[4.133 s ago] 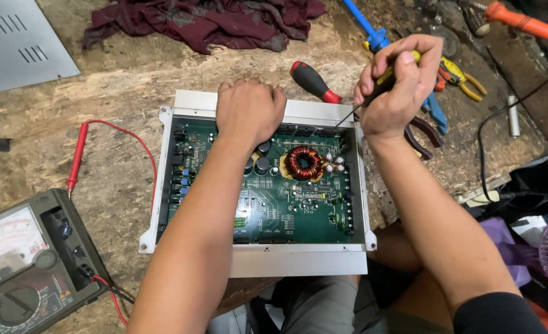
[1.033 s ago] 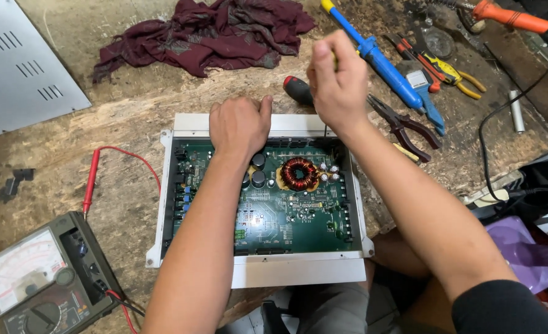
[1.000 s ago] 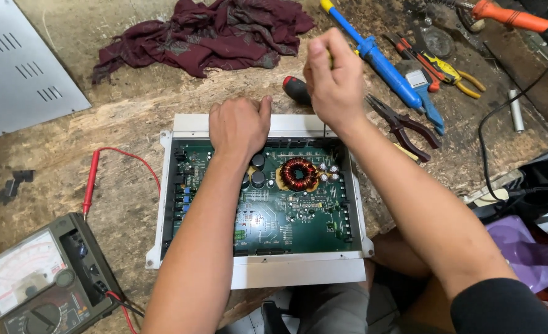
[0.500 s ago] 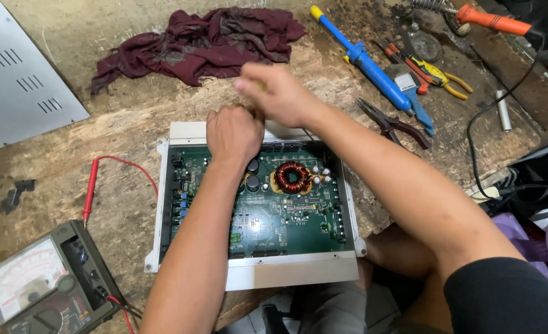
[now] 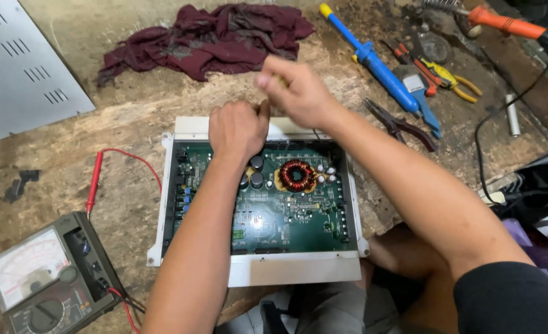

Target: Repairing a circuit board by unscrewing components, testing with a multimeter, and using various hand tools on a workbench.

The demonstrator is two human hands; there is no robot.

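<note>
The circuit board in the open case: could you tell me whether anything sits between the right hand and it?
Partly. The right hand hovers, blurred, above the case's far edge, and the left hand rests fisted on the circuit board just beside it, covering the far-left part. The rest of the board lies uncovered.

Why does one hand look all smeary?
In the head view, the right hand is blurred by motion; the left hand, green circuit board and meter look sharp; light is even, with no strong glare.
</note>
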